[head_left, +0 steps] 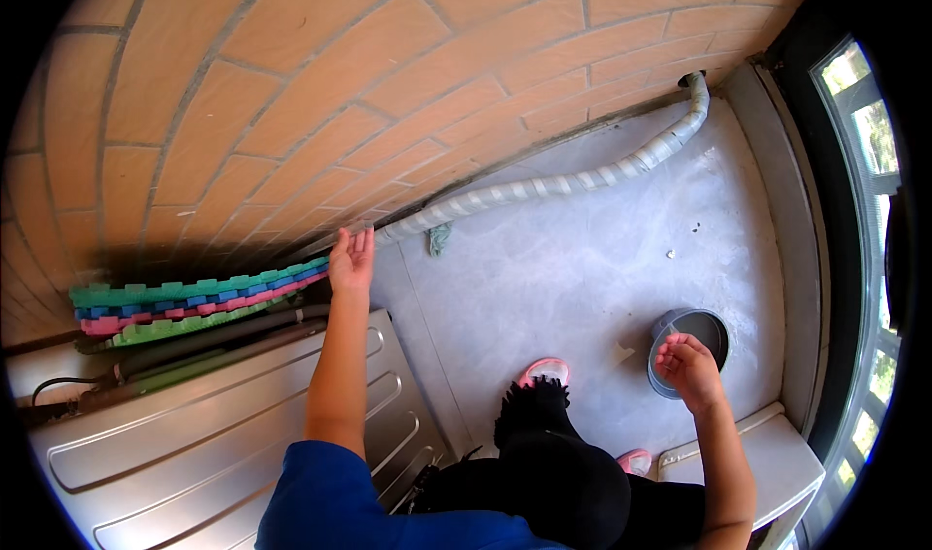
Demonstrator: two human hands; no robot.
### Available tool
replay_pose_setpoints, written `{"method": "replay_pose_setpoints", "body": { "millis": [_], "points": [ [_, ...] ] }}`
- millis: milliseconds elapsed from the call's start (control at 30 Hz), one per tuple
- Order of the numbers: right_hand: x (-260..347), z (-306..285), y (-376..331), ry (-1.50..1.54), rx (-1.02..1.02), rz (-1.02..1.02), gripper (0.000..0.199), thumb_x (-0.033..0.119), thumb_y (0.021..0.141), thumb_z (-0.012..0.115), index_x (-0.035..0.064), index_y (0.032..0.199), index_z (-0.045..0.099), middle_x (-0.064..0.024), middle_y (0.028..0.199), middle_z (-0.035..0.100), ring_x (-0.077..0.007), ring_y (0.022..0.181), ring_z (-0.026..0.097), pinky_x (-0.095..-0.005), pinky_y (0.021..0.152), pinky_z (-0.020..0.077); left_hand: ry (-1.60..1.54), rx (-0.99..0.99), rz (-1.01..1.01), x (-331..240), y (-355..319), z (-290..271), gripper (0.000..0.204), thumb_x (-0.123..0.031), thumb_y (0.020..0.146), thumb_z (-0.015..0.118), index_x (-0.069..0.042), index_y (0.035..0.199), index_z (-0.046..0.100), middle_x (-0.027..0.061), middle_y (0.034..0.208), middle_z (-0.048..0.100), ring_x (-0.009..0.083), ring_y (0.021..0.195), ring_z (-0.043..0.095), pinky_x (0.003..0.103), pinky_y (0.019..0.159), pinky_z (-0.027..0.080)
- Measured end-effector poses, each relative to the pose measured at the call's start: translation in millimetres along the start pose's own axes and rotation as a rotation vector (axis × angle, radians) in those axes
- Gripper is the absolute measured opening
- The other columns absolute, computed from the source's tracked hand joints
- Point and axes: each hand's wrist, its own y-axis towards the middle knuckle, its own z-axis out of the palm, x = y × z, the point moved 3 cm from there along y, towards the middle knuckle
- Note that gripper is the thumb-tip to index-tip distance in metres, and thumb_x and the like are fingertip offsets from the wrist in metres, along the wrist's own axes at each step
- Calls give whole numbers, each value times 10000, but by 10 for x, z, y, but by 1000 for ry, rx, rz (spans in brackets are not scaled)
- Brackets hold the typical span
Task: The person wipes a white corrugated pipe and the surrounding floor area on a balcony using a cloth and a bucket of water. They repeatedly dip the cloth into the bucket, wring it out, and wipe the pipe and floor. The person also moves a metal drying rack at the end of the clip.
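My left hand (351, 262) reaches to the foot of the brick wall, its fingers stretched out. A small greyish patch shows at its fingertips; I cannot tell what it is. Beside that hand are the end of a stack of foam mats (209, 298), in green, blue and pink with notched edges, and the lower end of a wrapped pipe (544, 189). My right hand (687, 367) has curled fingers and overlaps a grey bucket (662, 383) on the floor. A small pale bit shows by its fingers, too unclear to name.
A metal cabinet-like unit (243, 424) with ridged panels stands at the left. A greenish rag (439, 239) lies by the pipe. Pink-and-white footwear (546, 368) shows below me. At the right are a white box (767, 463) and a dark-framed window or door (825, 210).
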Motion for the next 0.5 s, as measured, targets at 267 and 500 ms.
{"method": "replay_pose_setpoints", "body": {
  "millis": [267, 500],
  "points": [
    [14, 27, 18, -24, 4, -11, 71, 31, 832, 449, 62, 872, 499, -62, 786, 570, -159, 714, 564, -289, 695, 480, 92, 97, -11, 326, -461, 719, 166, -31, 809, 577, 6, 942, 485, 122, 922, 527, 278, 985, 516, 506, 939, 404],
    [14, 15, 17, -1, 28, -5, 63, 42, 836, 454, 64, 870, 502, -60, 788, 571, -158, 719, 565, -290, 693, 480, 238, 97, 149, 1078, -1492, 789, 336, -18, 825, 551, -50, 1106, 370, 117, 961, 546, 286, 945, 562, 508, 885, 439]
  ]
}}
